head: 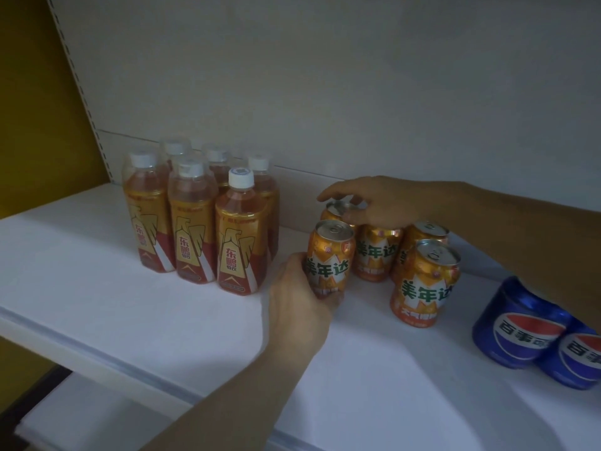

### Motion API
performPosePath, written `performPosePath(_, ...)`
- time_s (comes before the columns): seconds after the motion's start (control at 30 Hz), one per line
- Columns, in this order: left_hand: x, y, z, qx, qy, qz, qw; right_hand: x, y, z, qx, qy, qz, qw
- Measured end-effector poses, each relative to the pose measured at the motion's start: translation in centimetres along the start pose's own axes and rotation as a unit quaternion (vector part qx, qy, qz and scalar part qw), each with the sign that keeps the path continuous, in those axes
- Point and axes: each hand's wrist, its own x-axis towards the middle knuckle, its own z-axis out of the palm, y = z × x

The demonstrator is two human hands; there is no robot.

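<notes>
Several orange soda cans stand in a cluster on a white shelf. My left hand grips the front-left orange can around its lower side. My right hand reaches in from the right and holds the top of the back-left orange can with curled fingers. Another orange can stands alone at the front right of the cluster, and two more stand behind it, partly hidden under my right hand.
Several orange-labelled drink bottles with white caps stand grouped to the left. Two blue cola cans stand at the right edge under my right forearm. The white back wall rises behind; a lower shelf shows below.
</notes>
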Motion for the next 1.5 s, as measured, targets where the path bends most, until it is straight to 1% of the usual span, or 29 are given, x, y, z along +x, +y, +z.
performPosePath(0.1, 0.1, 0.0, 0.0, 0.002, -0.002, 0.001, 1.000, 0.3, 0.4, -0.3, 0.001, -0.014, -0.011, 1.000)
performPosePath(0.43, 0.3, -0.4, 0.3, 0.006, -0.003, 0.014, 1.000, 1.0, 0.5, -0.5, -0.033, 0.003, -0.022, 0.999)
performPosePath(0.5, 0.3, -0.5, 0.4, -0.001, -0.018, 0.013, 1.000, 0.7, 0.4, -1.0, -0.037, 0.023, -0.019, 0.999)
performPosePath(0.6, 0.3, 0.1, 0.0, -0.037, -0.026, 0.009, 0.999, -0.2, 0.0, -3.4, -0.040, 0.096, -0.014, 0.994)
performPosePath(0.7, 0.9, 2.0, -1.1, -0.057, 0.022, 0.050, 0.997, -2.4, -0.9, -7.0, -0.001, 0.180, -0.007, 0.984)
performPosePath(0.77, 1.6, 3.8, -1.8, -0.085, 0.064, 0.083, 0.991, -4.5, -1.8, -9.2, 0.049, 0.226, -0.010, 0.973)
performPosePath(0.83, 2.0, 6.0, -2.1, -0.118, 0.084, 0.105, 0.984, -7.0, -2.8, -10.7, 0.110, 0.249, -0.020, 0.962)
performPosePath(0.9, 2.0, 8.6, -2.2, -0.168, 0.065, 0.113, 0.977, -9.5, -3.5, -11.1, 0.182, 0.245, -0.032, 0.952)
performPosePath(1.0, 0.9, 11.9, -1.4, -0.283, -0.013, 0.125, 0.951, -13.0, -4.2, -10.3, 0.293, 0.234, -0.058, 0.925)
performPosePath(1.07, -0.2, 13.4, -0.3, -0.311, -0.025, 0.143, 0.939, -14.9, -4.1, -9.1, 0.326, 0.274, -0.061, 0.903)
performPosePath(1.13, -1.3, 14.8, 0.7, -0.325, -0.016, 0.152, 0.933, -16.7, -3.9, -7.7, 0.318, 0.355, -0.040, 0.878)
performPosePath(1.2, -2.1, 16.0, 1.7, -0.330, -0.006, 0.166, 0.929, -18.3, -3.8, -6.2, 0.320, 0.433, -0.024, 0.842)
performPosePath(1.23, -2.4, 16.5, 2.1, -0.327, -0.005, 0.179, 0.928, -19.0, -3.8, -5.5, 0.328, 0.460, -0.022, 0.825)
performPosePath(1.3, -3.2, 17.3, 3.1, -0.311, -0.009, 0.200, 0.929, -20.0, -3.9, -4.4, 0.350, 0.495, -0.016, 0.795)
performPosePath(1.4, -4.1, 18.2, 4.4, -0.311, -0.027, 0.201, 0.928, -21.0, -3.8, -3.5, 0.386, 0.524, -0.008, 0.759)
performPosePath(1.5, -4.5, 18.5, 5.5, -0.322, -0.045, 0.200, 0.924, -21.5, -2.8, -3.2, 0.402, 0.534, -0.009, 0.744)
